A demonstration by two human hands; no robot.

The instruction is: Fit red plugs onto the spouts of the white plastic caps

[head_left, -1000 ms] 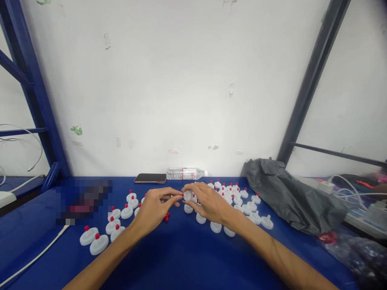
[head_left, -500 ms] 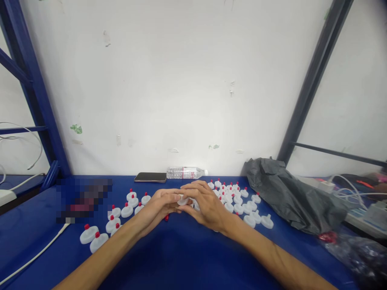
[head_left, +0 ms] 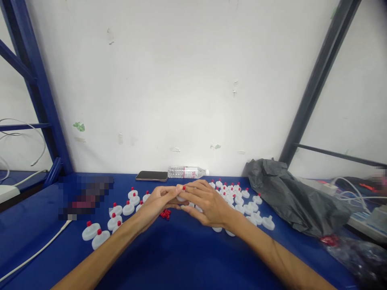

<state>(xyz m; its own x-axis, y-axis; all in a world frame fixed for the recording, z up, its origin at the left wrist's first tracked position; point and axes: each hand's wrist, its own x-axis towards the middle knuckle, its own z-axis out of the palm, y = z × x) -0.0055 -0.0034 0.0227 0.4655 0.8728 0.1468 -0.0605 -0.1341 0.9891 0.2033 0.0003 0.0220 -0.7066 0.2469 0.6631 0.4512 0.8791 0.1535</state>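
Between my two hands, just above the blue surface, is a white round spout lid (head_left: pixel 180 198) with a small red tip cap (head_left: pixel 184 188) at its top. My left hand (head_left: pixel 163 199) grips the lid from the left, its thumb close to the red tip. From the right, my right hand (head_left: pixel 207 203) is closed around the same lid, its fingers reaching over it and hiding most of it. A small pile of loose red tip caps (head_left: pixel 165 214) lies beneath my left hand.
White lids with red tips (head_left: pixel 128 208) stand at left; many more lids (head_left: pixel 238 200) spread at right, some with bare spouts (head_left: pixel 268 222). A phone (head_left: pixel 151 176) and water bottle (head_left: pixel 187 172) lie by the wall. A grey plastic bag (head_left: pixel 290 197) sits at right.
A red tip now shows at the top of the held lid. My hands have shifted slightly, and more of the loose red caps is uncovered. The view has moved a little.
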